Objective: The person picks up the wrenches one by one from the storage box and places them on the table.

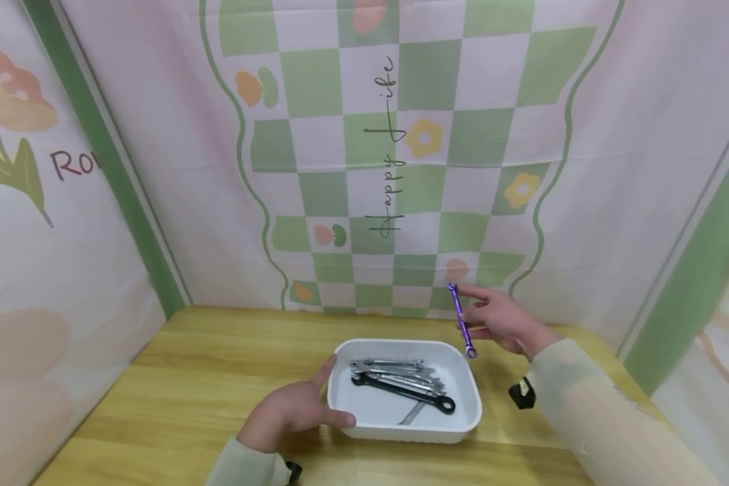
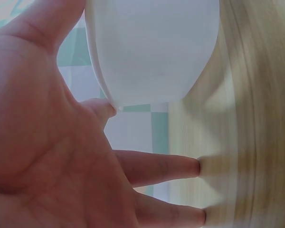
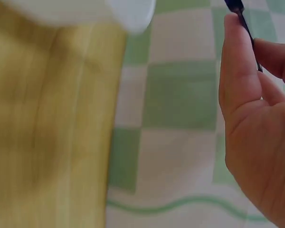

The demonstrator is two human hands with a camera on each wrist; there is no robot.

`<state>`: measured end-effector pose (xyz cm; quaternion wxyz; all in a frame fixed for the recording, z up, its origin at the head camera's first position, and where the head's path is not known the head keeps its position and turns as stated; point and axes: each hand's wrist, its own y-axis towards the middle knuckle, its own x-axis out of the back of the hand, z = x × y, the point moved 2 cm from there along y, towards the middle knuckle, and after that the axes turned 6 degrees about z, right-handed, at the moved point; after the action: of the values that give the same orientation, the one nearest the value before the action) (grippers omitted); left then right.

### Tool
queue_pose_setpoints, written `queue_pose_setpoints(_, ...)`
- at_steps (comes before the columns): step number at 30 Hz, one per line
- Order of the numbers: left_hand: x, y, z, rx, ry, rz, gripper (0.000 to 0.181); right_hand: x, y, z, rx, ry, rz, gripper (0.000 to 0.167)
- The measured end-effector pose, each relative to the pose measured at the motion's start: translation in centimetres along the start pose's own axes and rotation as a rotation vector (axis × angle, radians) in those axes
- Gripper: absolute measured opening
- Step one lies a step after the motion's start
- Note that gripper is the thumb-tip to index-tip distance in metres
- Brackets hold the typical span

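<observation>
A purple combination wrench (image 1: 462, 322) is pinched between the thumb and fingers of my right hand (image 1: 503, 320), above the table behind the right end of a white plastic tray (image 1: 470, 418). In the right wrist view only a dark part of this wrench (image 3: 247, 28) shows past the fingers. My left hand (image 1: 300, 408) holds the tray's left end between thumb and index finger, while two other fingers (image 2: 161, 168) stretch down to the tabletop. Inside the tray lie several silver wrenches (image 1: 395, 370) in a pile, with a black combination wrench (image 1: 401, 393) across their front.
The tray stands on a wood-grain table (image 1: 158, 391). Behind the table hangs a cloth (image 1: 370, 169) with green and white checks, and more printed cloth (image 1: 55, 270) closes off the left side. Dark wrist devices (image 1: 522, 393) sit at the sleeves.
</observation>
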<state>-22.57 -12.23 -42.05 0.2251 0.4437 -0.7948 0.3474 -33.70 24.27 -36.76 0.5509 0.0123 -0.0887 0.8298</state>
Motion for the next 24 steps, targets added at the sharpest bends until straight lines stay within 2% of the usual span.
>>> queue_pose_setpoints(6,0.1,0.1,0.0,0.009,-0.008,0.006,0.123,2.6,-1.8,-2.2,-0.026,-0.024,-0.014,0.073)
queue_pose_setpoints(12,0.1,0.1,0.0,0.013,-0.021,0.003,0.123,4.3,-3.7,-4.7,-0.067,-0.06,-0.046,0.073)
queue_pose_setpoints(24,0.0,0.1,-0.1,-0.001,-0.022,-0.002,0.124,5.4,-7.6,-8.6,-0.204,-0.208,-0.142,0.073)
